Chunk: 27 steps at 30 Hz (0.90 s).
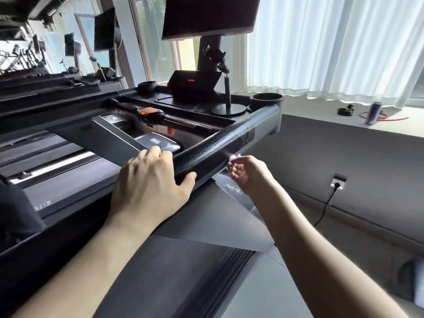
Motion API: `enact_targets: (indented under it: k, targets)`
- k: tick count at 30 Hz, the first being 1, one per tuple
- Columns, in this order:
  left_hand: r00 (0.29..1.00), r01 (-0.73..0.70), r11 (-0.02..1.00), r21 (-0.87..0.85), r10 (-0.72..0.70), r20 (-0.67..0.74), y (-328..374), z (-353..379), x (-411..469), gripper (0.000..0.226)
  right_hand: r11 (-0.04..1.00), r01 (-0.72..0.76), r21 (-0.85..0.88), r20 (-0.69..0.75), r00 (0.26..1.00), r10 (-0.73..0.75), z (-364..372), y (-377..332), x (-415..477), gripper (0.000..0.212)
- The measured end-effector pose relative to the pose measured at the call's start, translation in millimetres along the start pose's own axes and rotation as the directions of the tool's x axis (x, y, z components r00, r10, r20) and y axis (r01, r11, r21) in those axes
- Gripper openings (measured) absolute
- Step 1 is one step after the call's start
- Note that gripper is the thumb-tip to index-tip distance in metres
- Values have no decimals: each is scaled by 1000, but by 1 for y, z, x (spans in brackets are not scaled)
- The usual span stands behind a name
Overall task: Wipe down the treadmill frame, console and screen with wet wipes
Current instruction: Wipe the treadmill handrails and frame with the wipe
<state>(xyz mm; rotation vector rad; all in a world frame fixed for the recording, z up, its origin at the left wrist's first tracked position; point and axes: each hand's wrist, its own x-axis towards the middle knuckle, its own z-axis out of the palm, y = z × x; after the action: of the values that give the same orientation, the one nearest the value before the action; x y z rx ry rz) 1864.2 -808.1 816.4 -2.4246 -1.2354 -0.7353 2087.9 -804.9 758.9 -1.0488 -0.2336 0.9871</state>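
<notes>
Left hand is wrapped over the black handrail, fingers curled round it. Right hand pinches a scrunched wet wipe against the handrail's outer side, below the console.

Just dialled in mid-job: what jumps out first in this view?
The left hand grips the black handrail mid-frame, while the right hand pinches a white wipe at its outer side. Beyond, red lights glow on the console, under a dark screen.
</notes>
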Motion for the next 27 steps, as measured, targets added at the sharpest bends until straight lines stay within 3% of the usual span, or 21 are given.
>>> enact_targets:
  k: [3,6,10,13,15,19,21,23,25,27]
  targets:
    - [1000,5,1000,11,-5,16,-1,0,-1,48,986,76,-148,72,995,-66,5,12,-20,18]
    - [1000,15,1000,15,-15,17,0,-1,-2,47,918,263,-298,191,958,-212,6,25,-46,20]
    - [1000,22,1000,10,-22,17,1,-1,-1,45,827,456,-330,41,882,-469,14,12,-27,35]
    - [1000,19,1000,10,-20,17,0,-2,-1,44,718,497,-488,-10,819,-574,15,17,-7,26]
    - [1000,26,1000,9,-26,10,0,-2,0,46,625,577,-526,71,762,-644,24,31,-34,11]
    - [999,30,999,17,-30,14,0,-1,-1,52,340,759,-556,416,608,-676,19,65,-68,21]
    - [999,27,999,26,-28,20,-1,-1,-2,51,268,763,-589,420,571,-705,14,53,-53,22]
    - [999,26,999,34,-27,31,-2,0,-1,48,305,698,-648,303,603,-738,12,30,-25,17]
    - [999,24,999,37,-25,36,-1,1,-1,46,423,604,-675,147,673,-725,10,9,-3,13]
    - [999,24,999,42,-25,41,-1,1,-1,45,451,586,-673,106,680,-725,12,9,-2,10]
